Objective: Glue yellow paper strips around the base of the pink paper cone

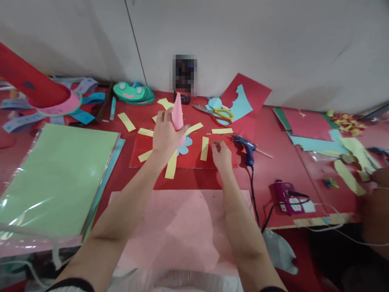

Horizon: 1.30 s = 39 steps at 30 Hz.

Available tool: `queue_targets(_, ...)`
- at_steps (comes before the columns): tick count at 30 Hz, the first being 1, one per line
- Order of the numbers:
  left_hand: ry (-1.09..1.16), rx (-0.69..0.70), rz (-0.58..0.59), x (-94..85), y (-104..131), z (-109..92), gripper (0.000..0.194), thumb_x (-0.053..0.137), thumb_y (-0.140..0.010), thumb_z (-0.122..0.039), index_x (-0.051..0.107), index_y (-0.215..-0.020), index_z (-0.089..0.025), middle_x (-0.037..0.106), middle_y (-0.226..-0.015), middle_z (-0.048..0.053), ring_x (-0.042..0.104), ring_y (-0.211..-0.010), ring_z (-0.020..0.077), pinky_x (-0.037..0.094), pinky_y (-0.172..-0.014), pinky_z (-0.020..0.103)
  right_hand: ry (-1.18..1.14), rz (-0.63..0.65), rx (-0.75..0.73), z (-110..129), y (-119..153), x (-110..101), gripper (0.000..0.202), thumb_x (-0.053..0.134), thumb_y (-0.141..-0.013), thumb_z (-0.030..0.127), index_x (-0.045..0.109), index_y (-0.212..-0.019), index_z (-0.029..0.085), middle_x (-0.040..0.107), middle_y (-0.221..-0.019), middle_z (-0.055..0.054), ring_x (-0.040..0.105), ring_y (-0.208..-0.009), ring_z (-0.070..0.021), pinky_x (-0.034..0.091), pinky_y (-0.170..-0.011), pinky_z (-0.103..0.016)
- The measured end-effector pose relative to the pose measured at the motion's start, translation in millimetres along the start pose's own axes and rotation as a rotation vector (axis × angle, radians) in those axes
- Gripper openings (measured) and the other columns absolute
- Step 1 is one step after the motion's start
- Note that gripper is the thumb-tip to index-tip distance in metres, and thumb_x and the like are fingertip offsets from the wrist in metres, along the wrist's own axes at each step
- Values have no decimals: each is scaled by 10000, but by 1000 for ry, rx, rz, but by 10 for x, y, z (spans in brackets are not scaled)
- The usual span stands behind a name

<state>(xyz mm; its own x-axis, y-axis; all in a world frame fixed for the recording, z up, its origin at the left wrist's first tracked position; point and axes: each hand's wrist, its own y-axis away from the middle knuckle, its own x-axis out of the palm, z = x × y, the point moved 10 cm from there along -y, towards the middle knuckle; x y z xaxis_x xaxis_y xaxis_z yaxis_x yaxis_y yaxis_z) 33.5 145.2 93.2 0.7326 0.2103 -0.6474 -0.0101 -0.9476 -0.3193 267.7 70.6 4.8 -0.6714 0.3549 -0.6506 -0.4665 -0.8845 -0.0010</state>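
Observation:
My left hand (166, 134) is closed around a pink paper cone (178, 115), which points up over a blue flower-shaped paper cutout (186, 145). Around that cutout, yellow paper strips (171, 164) lie on a red sheet (194, 162). Fingers pinched together, my right hand (221, 155) rests low over the right part of this sheet; what the fingertips hold, if anything, is too small to make out. Just left of it is another yellow strip (204, 148). A blue glue gun (246, 149) lies to its right.
Scissors (217, 113) and blue paper scraps (241, 106) lie behind. Green frog-face cutouts (130, 94) sit at back left, wrapped green sheets (60, 178) at left. A purple power box (288, 198) with cords is at right, near another person's arm (377, 211).

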Motion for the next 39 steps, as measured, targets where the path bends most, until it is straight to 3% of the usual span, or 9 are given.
queue_targets(5, 31, -1, 9, -102, -82, 85, 481, 724, -758, -345, 510, -1169, -220, 594, -1174, 91, 524, -1243, 358, 424, -1069, 513, -9, -5, -14, -18, 0, 6, 282, 454, -831, 354, 646, -953, 187, 707, -938, -101, 613, -776, -211, 442, -728, -328)
queue_targets(9, 92, -17, 22, -166, -107, 67, 505, 742, -722, -257, 521, -1175, -225, 630, -1135, 64, 579, -1179, 327, 460, -1040, 483, 8, -4, -15, 1, 4, -1, 263, 464, -823, 339, 647, -931, 184, 706, -915, -99, 612, -770, -208, 445, -733, -332)
queue_targets(14, 172, 38, 11, -241, -64, -114, 580, 734, -732, -227, 485, -1257, -235, 627, -1188, 57, 574, -1193, 311, 459, -1042, 470, 37, -40, -101, 121, 44, -16, 244, 435, -824, 289, 639, -905, 183, 686, -939, -111, 606, -793, -209, 447, -734, -332)
queue_targets(18, 208, 104, 23, -300, -23, -261, 645, 723, -748, -254, 439, -1327, -249, 612, -1240, 56, 582, -1185, 298, 482, -1016, 449, 48, 25, -181, 231, 97, 85, 230, 484, -830, 331, 639, -906, 179, 637, -864, -80, 580, -752, -194, 447, -718, -318)
queue_targets(22, 167, 62, 113, -232, -30, -197, 645, 706, -755, -246, 438, -1342, -236, 635, -1194, 63, 610, -1139, 290, 507, -981, 422, 134, 49, -198, 256, 128, 150, 221, 566, -806, 383, 634, -907, 199, 593, -902, -71, 561, -800, -207, 441, -698, -314)
queue_targets(27, 159, 72, 243, -35, -46, -83, 633, 693, -750, -226, 464, -1340, -242, 687, -1119, 56, 651, -1042, 259, 533, -922, 397, 132, 27, -203, 210, 111, 137, 138, 593, -768, 304, 603, -863, 203, 567, -889, -66, 550, -825, -214, 447, -726, -327)
queue_targets(34, 293, 107, 229, -37, -89, -57, 703, 682, -754, -202, 412, -1401, -254, 690, -1157, 42, 643, -1087, 217, 527, -934, 356, 67, 32, -99, 57, 47, 63, 130, 612, -723, 306, 546, -792, 219, 539, -797, -18, 510, -723, -174, 426, -673, -297)
queue_targets(39, 334, 118, 332, 93, -38, -26, 706, 707, -757, -279, 416, -1400, -270, 684, -1191, 54, 638, -1116, 227, 526, -951, 379, 39, 37, -9, -3, 11, 0, 110, 571, -728, 308, 509, -757, 221, 550, -759, -13, 522, -694, -167, 422, -703, -307)
